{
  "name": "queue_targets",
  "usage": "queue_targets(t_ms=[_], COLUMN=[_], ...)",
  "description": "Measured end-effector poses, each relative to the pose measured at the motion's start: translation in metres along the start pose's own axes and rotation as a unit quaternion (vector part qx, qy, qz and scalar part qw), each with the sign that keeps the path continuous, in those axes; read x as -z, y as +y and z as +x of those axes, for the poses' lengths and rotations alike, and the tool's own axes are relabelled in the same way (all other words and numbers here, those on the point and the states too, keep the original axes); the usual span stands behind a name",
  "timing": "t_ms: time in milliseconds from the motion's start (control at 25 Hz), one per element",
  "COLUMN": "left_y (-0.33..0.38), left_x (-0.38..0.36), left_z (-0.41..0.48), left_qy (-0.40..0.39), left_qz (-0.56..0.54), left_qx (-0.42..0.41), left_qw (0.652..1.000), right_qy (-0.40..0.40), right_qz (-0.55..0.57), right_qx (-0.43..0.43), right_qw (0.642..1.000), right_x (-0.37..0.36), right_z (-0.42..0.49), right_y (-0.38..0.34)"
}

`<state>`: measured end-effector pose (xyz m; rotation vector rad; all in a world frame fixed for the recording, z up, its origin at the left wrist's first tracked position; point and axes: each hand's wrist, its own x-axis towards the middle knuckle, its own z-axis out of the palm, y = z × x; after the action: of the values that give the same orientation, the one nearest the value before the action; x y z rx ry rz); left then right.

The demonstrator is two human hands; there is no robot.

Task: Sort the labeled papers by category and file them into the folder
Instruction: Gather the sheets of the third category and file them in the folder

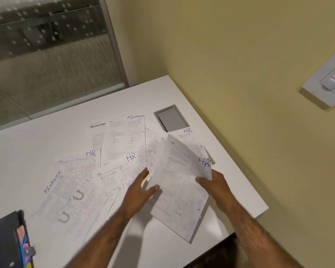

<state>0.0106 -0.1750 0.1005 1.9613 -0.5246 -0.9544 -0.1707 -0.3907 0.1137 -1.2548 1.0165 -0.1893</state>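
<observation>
Right hand (215, 184) pinches white printed sheet marked HR (178, 180) at upper corner, sheet held tilted above white table (37, 147). Left hand (139, 190) has straight fingers and holds nothing, beside sheet's left edge; contact unclear. Sheet probably light, thin, floppy, creases easily; supporting two edges seems safer. Other labeled sheets (66, 200) overlap on table. Dark folder (2, 240) lies at near left.

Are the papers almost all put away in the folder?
Not nearly. Nothing looks filed yet: the folder lies at the near left of the table, away from both hands. The right hand pinches one lifted HR sheet, and the open left hand reaches toward it. The loose papers, HR and FINANCE mixed, lie unsorted.
</observation>
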Motion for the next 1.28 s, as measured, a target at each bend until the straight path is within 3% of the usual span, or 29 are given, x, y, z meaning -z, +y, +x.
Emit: queue_targets(t_ms=[120, 240, 280, 360, 440, 520, 640, 720, 880, 1000, 1280], left_y=[0.023, 0.026, 0.022, 0.013, 0.006, 0.002, -0.007, -0.01, -0.013, -0.013, -0.015], left_x=[0.03, 0.038, 0.039, 0.04, 0.042, 0.046, 0.054, 0.058, 0.062, 0.062, 0.062], left_z=[0.007, 0.004, 0.003, 0.001, -0.004, -0.012, -0.019, -0.024, -0.029, -0.03, -0.032], left_qy=[-0.084, -0.117, -0.106, -0.055, -0.002, 0.038, 0.078, 0.085, 0.087, 0.091, 0.099], left_qz=[-0.169, -0.188, -0.183, -0.172, -0.164, -0.171, -0.193, -0.215, -0.238, -0.249, -0.251], left_qx=[0.036, 0.057, 0.061, 0.066, 0.081, 0.094, 0.098, 0.104, 0.115, 0.118, 0.129], left_qw=[0.981, 0.973, 0.975, 0.981, 0.983, 0.98, 0.973, 0.967, 0.96, 0.957, 0.954], right_qy=[-0.092, -0.136, -0.112, 0.029, 0.181, 0.23, 0.23, 0.219, 0.243, 0.238, 0.238], right_qz=[0.043, 0.036, 0.024, -0.105, -0.338, -0.452, -0.523, -0.524, -0.365, -0.285, -0.418], right_qx=[-0.021, -0.028, -0.021, -0.006, -0.009, -0.053, -0.085, -0.094, -0.138, -0.138, -0.134], right_qw=[0.995, 0.99, 0.993, 0.994, 0.923, 0.86, 0.816, 0.818, 0.888, 0.918, 0.866], right_x=[-0.005, -0.021, -0.026, -0.029, -0.022, -0.017, -0.022, -0.025, -0.014, 0.001, -0.031], right_z=[0.017, 0.036, 0.041, 0.054, 0.066, 0.068, 0.066, 0.071, 0.087, 0.093, 0.089], right_y=[-0.024, -0.028, -0.024, -0.007, 0.021, 0.044, 0.054, 0.052, 0.047, 0.049, 0.044])
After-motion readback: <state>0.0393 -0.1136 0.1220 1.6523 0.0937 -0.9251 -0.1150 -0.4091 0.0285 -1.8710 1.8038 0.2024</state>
